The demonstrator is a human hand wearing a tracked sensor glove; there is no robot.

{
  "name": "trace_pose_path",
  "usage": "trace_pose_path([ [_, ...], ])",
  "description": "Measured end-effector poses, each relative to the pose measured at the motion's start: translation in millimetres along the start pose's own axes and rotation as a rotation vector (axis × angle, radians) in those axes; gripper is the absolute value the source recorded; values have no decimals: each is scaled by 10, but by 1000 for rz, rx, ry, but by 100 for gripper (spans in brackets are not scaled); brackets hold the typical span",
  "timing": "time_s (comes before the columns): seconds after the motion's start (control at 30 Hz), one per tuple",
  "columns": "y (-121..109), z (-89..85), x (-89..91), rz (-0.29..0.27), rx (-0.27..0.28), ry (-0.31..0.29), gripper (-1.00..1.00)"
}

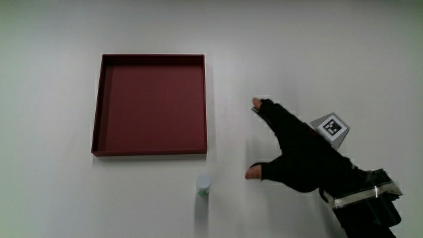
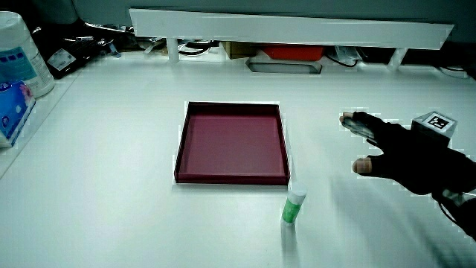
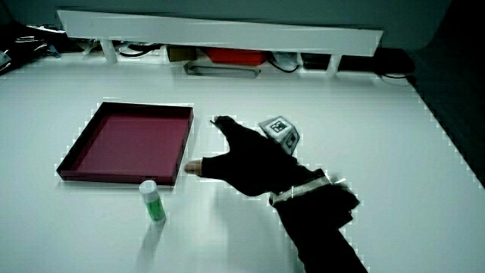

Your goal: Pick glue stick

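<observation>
A glue stick (image 1: 203,187) with a white cap and green body stands upright on the white table, a little nearer to the person than the dark red tray (image 1: 151,151); it shows in both side views (image 2: 293,205) (image 3: 153,201). The hand (image 1: 266,140) in its black glove hovers over the table beside the tray and the glue stick, apart from both. Its fingers are spread, thumb pointing toward the glue stick, and it holds nothing. The patterned cube (image 1: 330,127) sits on its back. The same hand appears in both side views (image 2: 362,142) (image 3: 206,145).
The square red tray (image 2: 230,178) has nothing in it. A low white partition (image 2: 290,30) runs along the table's edge farthest from the person, with cables and boxes under it. In a side view, a wipes container (image 2: 21,52) and tissue pack (image 2: 13,112) stand at the table's edge.
</observation>
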Motion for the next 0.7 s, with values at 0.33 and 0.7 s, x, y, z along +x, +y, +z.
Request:
trace_pose_path([
  [0.33, 106, 63, -125, 68, 17, -36, 100],
  [0.7, 577, 155, -537, 135, 77, -83, 100],
])
